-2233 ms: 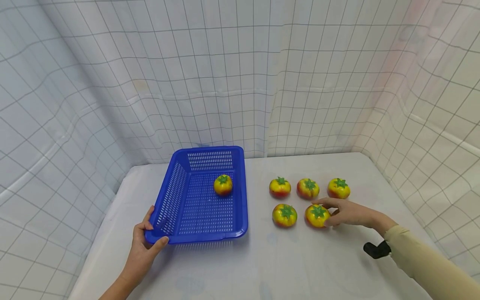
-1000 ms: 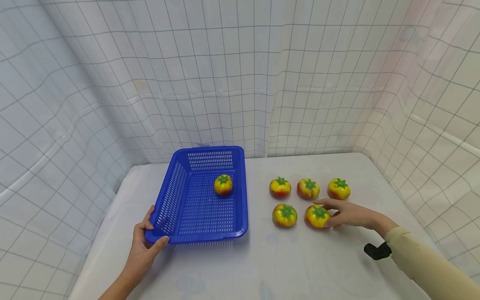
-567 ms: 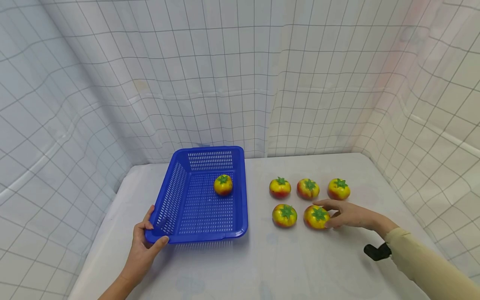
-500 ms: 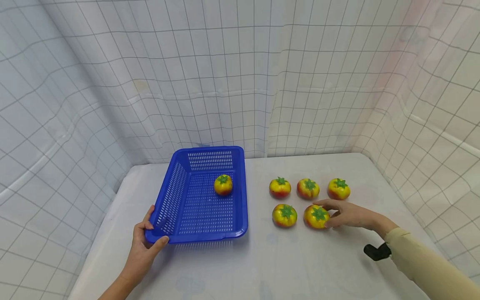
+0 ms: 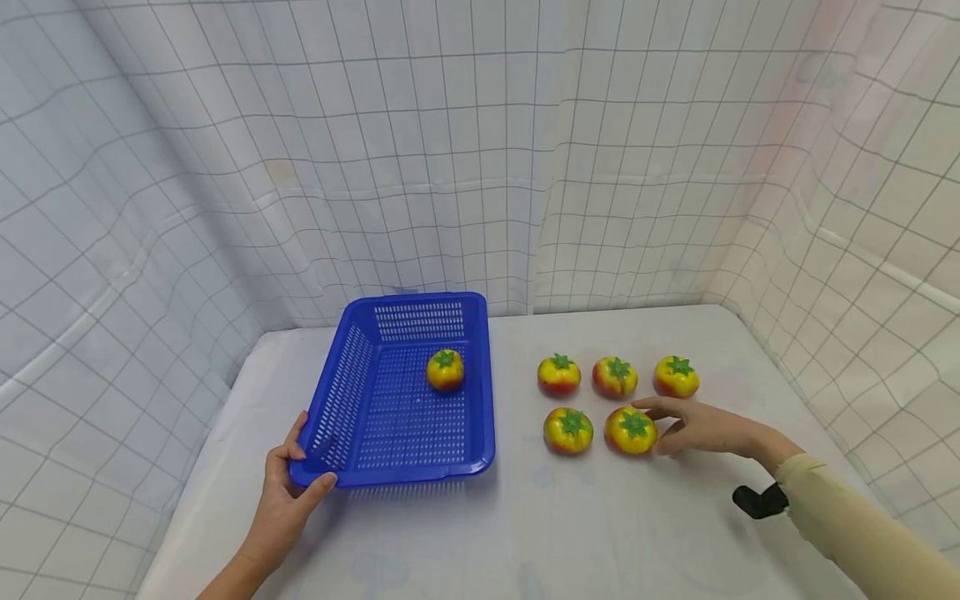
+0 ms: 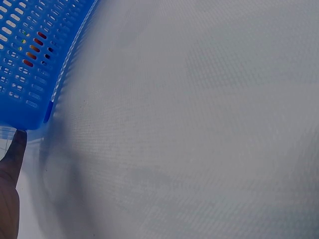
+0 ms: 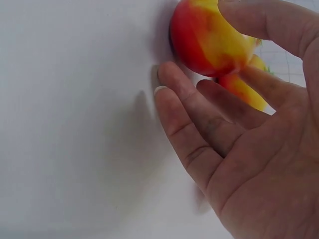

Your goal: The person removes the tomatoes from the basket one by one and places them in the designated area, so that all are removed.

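Note:
My left hand (image 5: pixel 281 504) grips the near left corner of a blue plastic basket (image 5: pixel 401 477), thumb at the front rim and fingers along the left side. One yellow-and-red tomato (image 5: pixel 446 372) with a green star-shaped top sits inside, toward the basket's right wall. On the right, my right hand (image 5: pixel 701 427) has its fingers spread beside the nearer right tomato (image 5: pixel 631 432), holding nothing. In the right wrist view, the thumb overlaps that tomato (image 7: pixel 207 37) and the other fingers extend loosely beneath it. The left wrist view catches a finger (image 6: pixel 15 154) at the basket's corner.
Four-sided order shows in two rows: a front-left tomato (image 5: pixel 568 432), and behind it a left tomato (image 5: pixel 558 377), a middle tomato (image 5: pixel 615 379) and a right tomato (image 5: pixel 676 378). A white cloth covers the table (image 5: pixel 517 533). Grid-patterned curtains (image 5: pixel 495 167) enclose the back and sides.
The nearer right tomato has shifted slightly left toward its neighbour. My right hand's fingers have let go of it and drawn a little to the right. The left hand stays on the basket.

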The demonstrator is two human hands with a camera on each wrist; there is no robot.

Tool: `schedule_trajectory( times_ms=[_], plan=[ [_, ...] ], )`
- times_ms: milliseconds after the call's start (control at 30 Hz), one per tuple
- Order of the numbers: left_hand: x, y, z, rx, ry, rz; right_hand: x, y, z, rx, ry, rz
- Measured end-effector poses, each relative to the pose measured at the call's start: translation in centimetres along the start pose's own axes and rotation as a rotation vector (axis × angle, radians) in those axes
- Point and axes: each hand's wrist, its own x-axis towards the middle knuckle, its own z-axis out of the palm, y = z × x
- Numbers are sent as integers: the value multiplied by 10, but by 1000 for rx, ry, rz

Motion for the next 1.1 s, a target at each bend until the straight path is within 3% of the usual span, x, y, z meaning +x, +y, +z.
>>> schedule_trajectory(
  times_ms=[233, 567, 1100],
  plan=[
    [0, 0, 0, 9, 4, -5, -8, -4, -12, 6, 1, -1],
    [1, 0, 0, 2, 3, -1, -9, -30, -28, -35, 87, -100],
    [0, -1, -1, -3, -5, 0, 41, -99, -22, 15, 86, -254]
  ],
)
